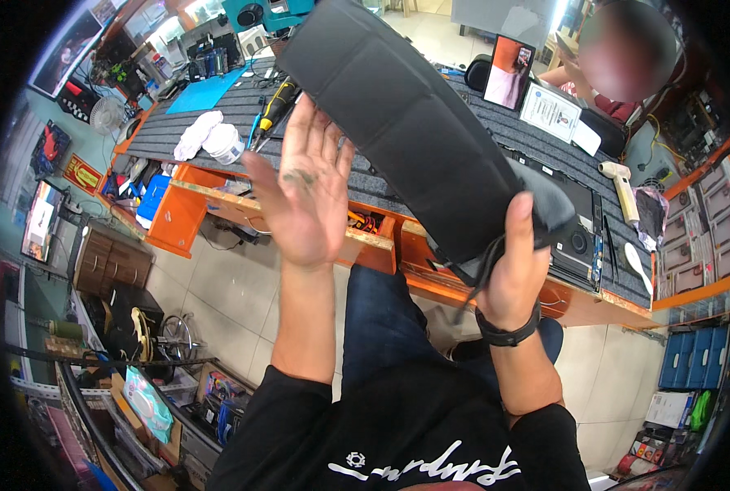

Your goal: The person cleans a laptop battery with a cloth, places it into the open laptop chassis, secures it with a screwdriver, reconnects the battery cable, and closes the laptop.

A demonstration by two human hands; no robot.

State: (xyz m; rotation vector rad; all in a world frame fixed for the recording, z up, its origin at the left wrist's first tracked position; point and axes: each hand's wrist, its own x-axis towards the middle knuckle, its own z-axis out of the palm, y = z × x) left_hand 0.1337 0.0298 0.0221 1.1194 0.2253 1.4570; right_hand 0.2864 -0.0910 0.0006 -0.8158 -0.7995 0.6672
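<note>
My right hand point(516, 266) grips the lower end of a long black padded sleeve point(406, 123), a soft fabric cover with stitched panels, and holds it up slanting from upper left to lower right above the workbench. A thin black cord hangs from its lower end past my wrist. My left hand point(303, 192) is raised flat, palm up and fingers spread, just left of the sleeve and apart from it. A black band sits on my right wrist.
An orange workbench point(185, 204) with a grey ribbed mat carries a yellow-black tool point(276, 106), a white tub point(224, 143), a white cloth point(193, 132), a blue mat, an open laptop chassis point(581, 237) and a white heat gun point(624, 190). Another person sits at far right. Shelves crowd the left.
</note>
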